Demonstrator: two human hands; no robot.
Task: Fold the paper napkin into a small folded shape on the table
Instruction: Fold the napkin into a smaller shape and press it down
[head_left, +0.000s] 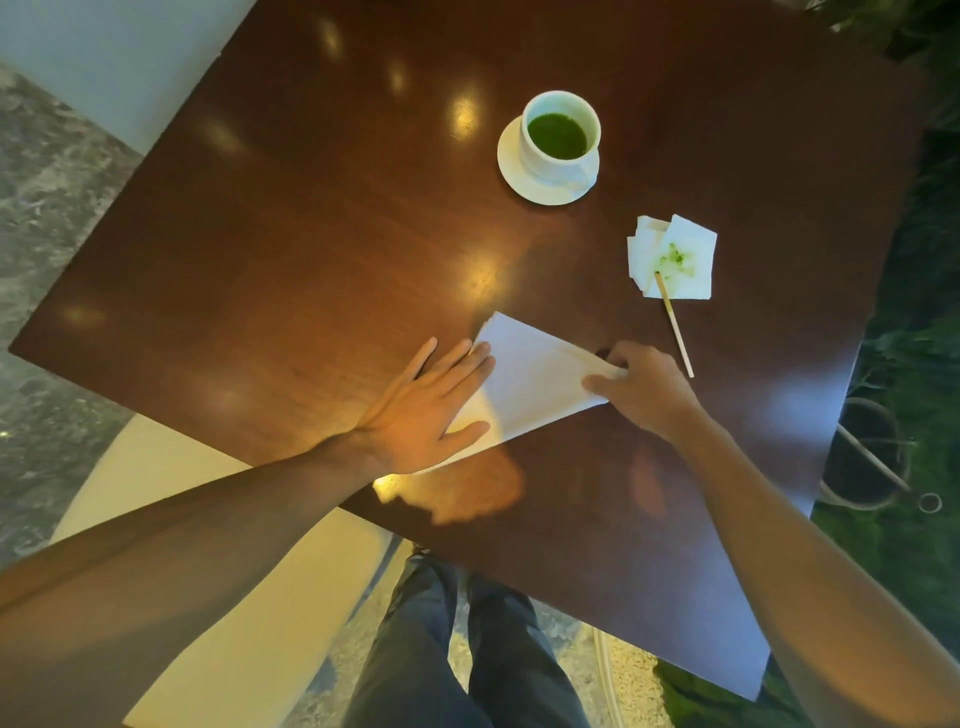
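A white paper napkin (530, 379) lies flat on the dark wooden table (311, 234), near its front edge, in a roughly triangular shape. My left hand (426, 410) rests flat on the napkin's left part, fingers spread, pressing it down. My right hand (644, 384) pinches the napkin's right corner between thumb and fingers, lifting it slightly off the table.
A white cup of green drink (558, 135) stands on a saucer (511, 166) at the back. A stained, crumpled napkin (675, 260) lies to the right with a wooden stir stick (675, 327) leaning from it. A cream chair seat (208, 597) sits below left; my legs show below the table edge.
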